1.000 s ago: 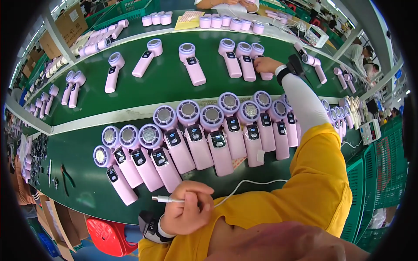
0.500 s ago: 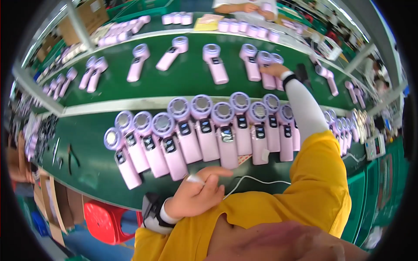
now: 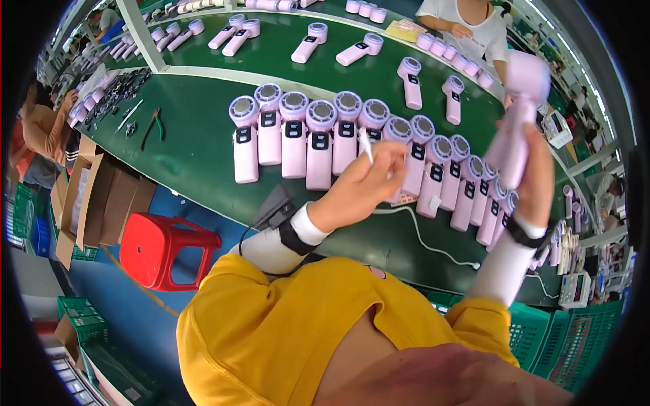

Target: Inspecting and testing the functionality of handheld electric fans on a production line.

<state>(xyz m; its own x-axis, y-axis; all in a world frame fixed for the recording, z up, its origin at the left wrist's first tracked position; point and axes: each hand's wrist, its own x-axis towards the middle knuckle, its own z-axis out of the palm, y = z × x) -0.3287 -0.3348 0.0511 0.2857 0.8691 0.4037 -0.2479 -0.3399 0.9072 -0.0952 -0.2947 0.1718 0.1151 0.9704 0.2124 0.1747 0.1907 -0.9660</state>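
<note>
A green bench (image 3: pixel 196 128) carries a staggered row of pink fans (image 3: pixel 293 145), a white cable (image 3: pixel 421 238), pliers (image 3: pixel 157 124) and small black parts (image 3: pixel 120 96). Beyond a pale rail (image 3: pixel 210 72), more fans lie spaced along a green strip (image 3: pixel 355 80).

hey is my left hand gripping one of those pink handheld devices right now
No, the left hand holds a white plug, while the right hand grips a pink device.

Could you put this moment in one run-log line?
left hand: holds white cable | right hand: holds at least one pink fan, blurred | green table: row of fans, pliers
</note>
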